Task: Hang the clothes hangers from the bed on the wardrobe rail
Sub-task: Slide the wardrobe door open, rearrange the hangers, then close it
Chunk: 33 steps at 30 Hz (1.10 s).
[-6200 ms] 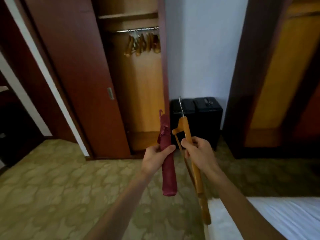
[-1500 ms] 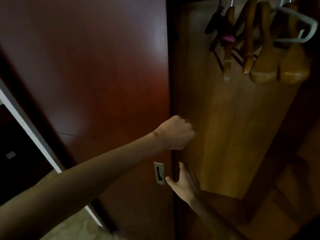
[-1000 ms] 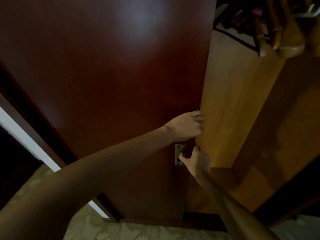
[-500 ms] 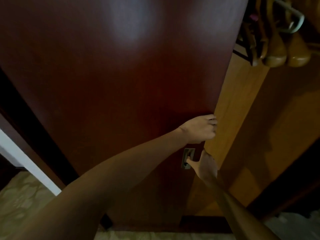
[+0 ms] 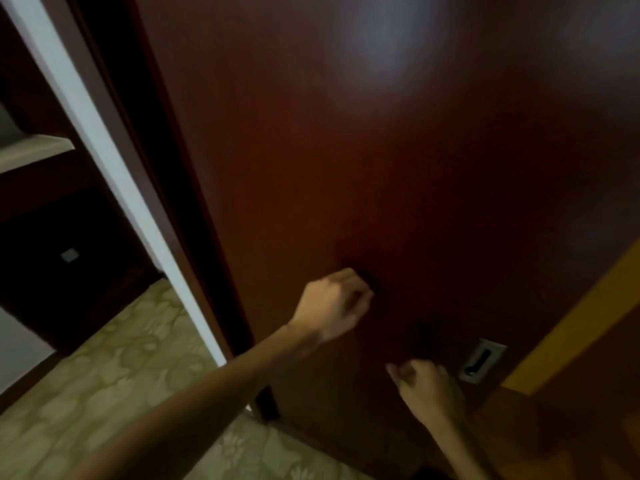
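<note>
Left hand (image 5: 332,303) loosely curled against dark red wardrobe door (image 5: 398,150), holding nothing. Right hand (image 5: 427,389) half-curled, empty, just left of recessed metal pull (image 5: 482,361). Hangers and rail out of view; sliver of wardrobe interior (image 5: 568,337) at right

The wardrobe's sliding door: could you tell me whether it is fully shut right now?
Not fully shut. A strip of lighter wardrobe interior shows right of the dark sliding door, beyond its recessed metal handle.
</note>
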{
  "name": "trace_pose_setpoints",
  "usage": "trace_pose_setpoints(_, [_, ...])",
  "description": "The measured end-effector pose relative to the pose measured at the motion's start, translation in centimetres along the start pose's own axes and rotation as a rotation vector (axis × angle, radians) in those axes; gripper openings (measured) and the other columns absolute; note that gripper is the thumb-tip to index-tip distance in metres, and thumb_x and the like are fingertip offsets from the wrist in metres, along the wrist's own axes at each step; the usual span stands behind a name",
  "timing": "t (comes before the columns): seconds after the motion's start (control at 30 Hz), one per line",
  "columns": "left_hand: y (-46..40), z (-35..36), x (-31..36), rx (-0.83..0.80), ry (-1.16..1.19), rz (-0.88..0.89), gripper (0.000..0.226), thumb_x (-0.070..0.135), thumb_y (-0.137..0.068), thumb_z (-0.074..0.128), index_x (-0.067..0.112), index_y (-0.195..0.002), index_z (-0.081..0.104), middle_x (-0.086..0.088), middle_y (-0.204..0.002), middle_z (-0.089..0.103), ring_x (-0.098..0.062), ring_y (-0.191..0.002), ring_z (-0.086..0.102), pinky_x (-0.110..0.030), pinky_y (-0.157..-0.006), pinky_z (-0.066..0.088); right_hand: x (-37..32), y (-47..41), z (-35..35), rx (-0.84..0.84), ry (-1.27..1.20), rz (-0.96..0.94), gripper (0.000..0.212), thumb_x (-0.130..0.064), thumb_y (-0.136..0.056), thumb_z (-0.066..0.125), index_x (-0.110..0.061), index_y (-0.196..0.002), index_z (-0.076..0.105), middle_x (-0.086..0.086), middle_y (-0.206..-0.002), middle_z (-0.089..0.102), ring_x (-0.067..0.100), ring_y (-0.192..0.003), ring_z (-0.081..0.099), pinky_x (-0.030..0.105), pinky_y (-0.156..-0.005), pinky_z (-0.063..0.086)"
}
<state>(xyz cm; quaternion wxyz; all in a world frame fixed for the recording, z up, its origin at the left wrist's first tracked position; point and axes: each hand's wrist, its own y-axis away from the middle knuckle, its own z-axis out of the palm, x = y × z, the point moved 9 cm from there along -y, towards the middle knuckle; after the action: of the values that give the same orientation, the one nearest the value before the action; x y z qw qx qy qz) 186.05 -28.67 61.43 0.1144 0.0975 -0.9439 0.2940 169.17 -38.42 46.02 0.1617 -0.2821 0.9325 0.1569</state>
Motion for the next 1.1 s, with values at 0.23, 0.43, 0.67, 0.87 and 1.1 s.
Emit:
trace_pose_setpoints(0.23, [6.8,-7.8,-17.9,0.014,-0.025,-0.521,0.042,0.066,-0.089,0.055,0.027,-0.095,0.068,0.014,-0.091,0.063,-0.003,-0.075,0.064,-0.026,-0.061,0.049,-19.9,-2.5,4.8,0.068,-0.089,-0.223,0.037,-0.066,-0.088,0.053,-0.032,-0.088,0.067,-0.012,-0.086,0.073,0.012,-0.083,0.071,0.039,-0.076,0.059])
trace_pose_setpoints(0.43, [8.0,-11.8,-29.4,0.016,0.159,-0.713,0.083,0.072,-0.089,0.050,0.010,-0.144,0.045,-0.008,-0.132,0.063,-0.025,-0.109,0.065,-0.040,-0.089,0.055,-33.3,-3.9,7.3,0.105,-0.009,-0.256,0.031,-0.053,-0.094,0.058,-0.026,-0.101,0.071,-0.003,-0.099,0.075,0.020,-0.095,0.071,0.034,-0.080,0.056])
trace_pose_setpoints(0.67, [5.7,-11.8,-31.4,-0.084,0.157,-0.677,0.080,0.063,-0.092,0.057,0.002,-0.141,0.044,-0.007,-0.100,0.063,-0.019,-0.080,0.063,-0.027,-0.059,0.043,-40.2,-6.2,8.9,0.226,0.091,-0.196,0.043,-0.050,-0.099,0.047,-0.015,-0.097,0.072,0.005,-0.101,0.072,0.028,-0.097,0.069,0.035,-0.079,0.049])
trace_pose_setpoints(0.87, [5.0,-11.6,-32.3,-0.068,0.237,-0.751,0.069,0.061,-0.077,0.075,0.009,-0.116,0.052,0.007,-0.073,0.048,-0.006,-0.059,0.049,-0.021,-0.050,0.039,-40.9,-6.3,7.3,0.340,0.135,-0.127,0.050,-0.055,-0.100,0.043,-0.020,-0.066,0.056,0.001,-0.071,0.066,0.022,-0.069,0.069,0.031,-0.062,0.048])
trace_pose_setpoints(1.1, [4.0,-10.6,-33.2,-0.156,0.271,-0.730,0.043,0.046,-0.078,0.083,0.013,-0.087,0.058,0.001,-0.078,0.061,-0.005,-0.055,0.052,-0.023,-0.056,0.049,-40.8,-6.6,7.2,0.351,0.155,-0.097,0.048,-0.051,-0.100,0.046,-0.017,-0.075,0.069,0.000,-0.076,0.071,0.021,-0.072,0.071,0.028,-0.060,0.041])
